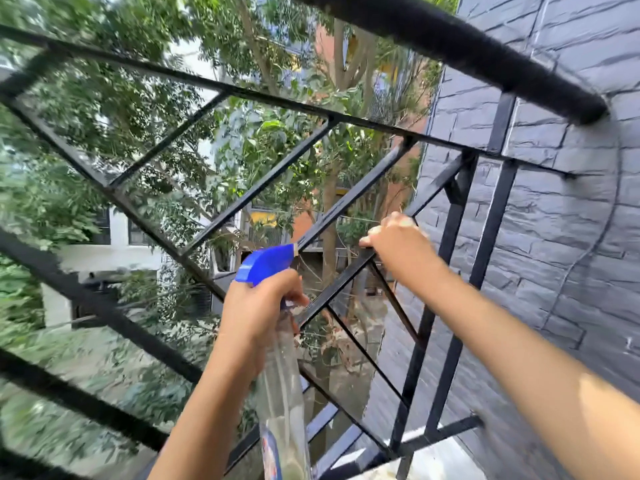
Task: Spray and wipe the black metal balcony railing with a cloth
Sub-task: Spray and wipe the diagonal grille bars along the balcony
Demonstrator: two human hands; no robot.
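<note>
At the diagonal bar [334, 289]: fingers [370, 239] of my right hand [398, 247] curled over it, gripping.
Cloth: a pale patch shows past my knuckles (cloth or glare, I cannot tell).
Left hand [259, 313]: fingers wrapped round the neck of the spray bottle [280, 368], nozzle aimed at the railing [263, 182].
Railing: directly ahead, meeting the grey wall [554, 237] on my right.
Risk: spray could wet my right hand, which sits near the nozzle's line, and a slick bar could loosen that grip.
</note>
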